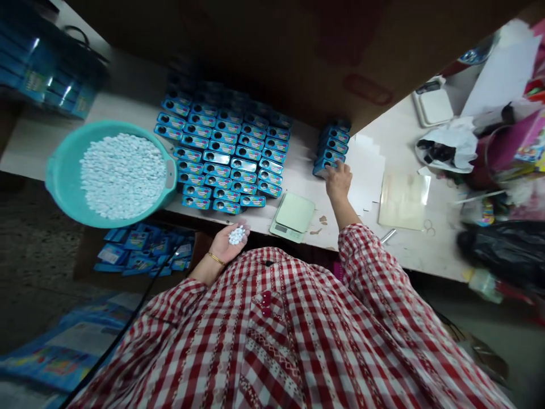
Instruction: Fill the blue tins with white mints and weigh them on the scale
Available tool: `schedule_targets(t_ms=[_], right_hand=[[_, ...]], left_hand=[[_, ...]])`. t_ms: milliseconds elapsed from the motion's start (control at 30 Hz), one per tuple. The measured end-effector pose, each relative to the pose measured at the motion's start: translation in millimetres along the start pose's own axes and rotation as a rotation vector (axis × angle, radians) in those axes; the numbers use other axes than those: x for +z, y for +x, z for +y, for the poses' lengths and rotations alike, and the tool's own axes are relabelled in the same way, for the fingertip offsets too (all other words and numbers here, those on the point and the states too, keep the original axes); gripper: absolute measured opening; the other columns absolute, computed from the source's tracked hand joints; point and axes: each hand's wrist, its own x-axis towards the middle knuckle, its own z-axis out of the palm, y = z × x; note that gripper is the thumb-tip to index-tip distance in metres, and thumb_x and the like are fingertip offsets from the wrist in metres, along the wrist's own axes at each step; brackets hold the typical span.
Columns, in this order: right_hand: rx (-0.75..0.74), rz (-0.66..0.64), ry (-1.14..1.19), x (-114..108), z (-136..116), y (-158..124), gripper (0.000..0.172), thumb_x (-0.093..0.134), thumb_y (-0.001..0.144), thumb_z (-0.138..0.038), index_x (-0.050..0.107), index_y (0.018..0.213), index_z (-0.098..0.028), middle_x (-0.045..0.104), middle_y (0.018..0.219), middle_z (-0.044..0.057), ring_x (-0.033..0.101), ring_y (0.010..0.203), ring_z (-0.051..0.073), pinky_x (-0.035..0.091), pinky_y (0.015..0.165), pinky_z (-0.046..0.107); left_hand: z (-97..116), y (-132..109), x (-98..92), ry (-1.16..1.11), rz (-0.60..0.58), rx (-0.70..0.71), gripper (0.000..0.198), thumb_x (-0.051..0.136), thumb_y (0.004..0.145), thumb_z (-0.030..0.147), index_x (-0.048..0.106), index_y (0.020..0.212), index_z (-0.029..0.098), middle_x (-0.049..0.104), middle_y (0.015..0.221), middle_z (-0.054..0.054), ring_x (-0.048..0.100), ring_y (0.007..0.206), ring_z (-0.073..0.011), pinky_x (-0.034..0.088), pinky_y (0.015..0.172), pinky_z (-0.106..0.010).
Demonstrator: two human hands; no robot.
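Note:
Palm up near the table's front edge, my left hand [227, 241] cups a small heap of white pellets [237, 234]. To its left, a teal basin [55, 187] holds a large mass of similar white pellets [123, 176]. My right hand [339, 180] reaches to the front of a short row of blue tins [332, 149], its fingers bent onto the nearest tin. Many more blue tins [230, 149] stand in packed rows between the basin and that short row. A pale green scale [293, 213] lies between my hands, with nothing on its plate.
Cardboard [272, 51] rises behind the tins. White cards [366, 170], a clear sheet [404, 200], scissors [429, 227] and a white plastic bag [451, 145] lie to the right. Below the basin is a box of blue packets [145, 250].

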Motion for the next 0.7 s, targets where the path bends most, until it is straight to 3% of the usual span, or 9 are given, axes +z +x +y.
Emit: schedule_targets(t_ms=[133,267,433,567,700], right_hand=[[-0.127,-0.059,-0.139,-6,0,-2,0.024,0.042,0.091,-0.021,0.065,0.096,-0.018,0.047,0.130,0.012,0.036,0.113,0.026,0.031,0.091,0.043],[-0.333,-0.027,-0.135,-27,-21,-53,0.027,0.038,0.093,-0.023,0.064,0.102,-0.020,0.054,0.120,0.010,0.039,0.100,0.023,0.031,0.087,0.039],[-0.566,-0.135,-0.135,-33,-61,-111,0.023,0.045,0.089,-0.015,0.064,0.100,-0.021,0.056,0.117,0.010,0.043,0.097,0.023,0.035,0.084,0.039],[-0.517,-0.144,0.027,-31,-65,-119,0.022,0.049,0.090,-0.023,0.063,0.107,-0.020,0.058,0.118,0.011,0.047,0.101,0.023,0.038,0.089,0.040],[-0.369,0.000,0.312,-44,-62,-126,0.027,0.047,0.092,-0.032,0.062,0.109,-0.019,0.060,0.113,0.011,0.051,0.102,0.023,0.043,0.090,0.041]], left_hand=[[-4,-1,9.8,0.007,-0.016,-0.015,0.024,0.040,0.087,0.012,0.063,0.093,0.009,0.067,0.069,-0.008,0.064,0.059,-0.0134,0.052,0.049,-0.019],[-11,1,14.4,0.005,-0.022,-0.030,0.025,0.040,0.087,0.011,0.064,0.094,0.009,0.069,0.071,-0.009,0.067,0.065,-0.0145,0.055,0.058,-0.023],[-16,8,21.1,0.029,-0.102,-0.056,0.026,0.041,0.086,0.012,0.065,0.095,0.007,0.071,0.078,-0.012,0.069,0.076,-0.0187,0.055,0.074,-0.032],[-13,10,20.6,0.046,-0.119,-0.059,0.027,0.040,0.087,0.014,0.065,0.090,0.008,0.072,0.081,-0.012,0.069,0.077,-0.0195,0.055,0.077,-0.035],[-12,10,15.6,0.037,-0.108,-0.067,0.026,0.039,0.087,0.014,0.065,0.088,0.009,0.072,0.082,-0.011,0.069,0.077,-0.0181,0.055,0.076,-0.033]])
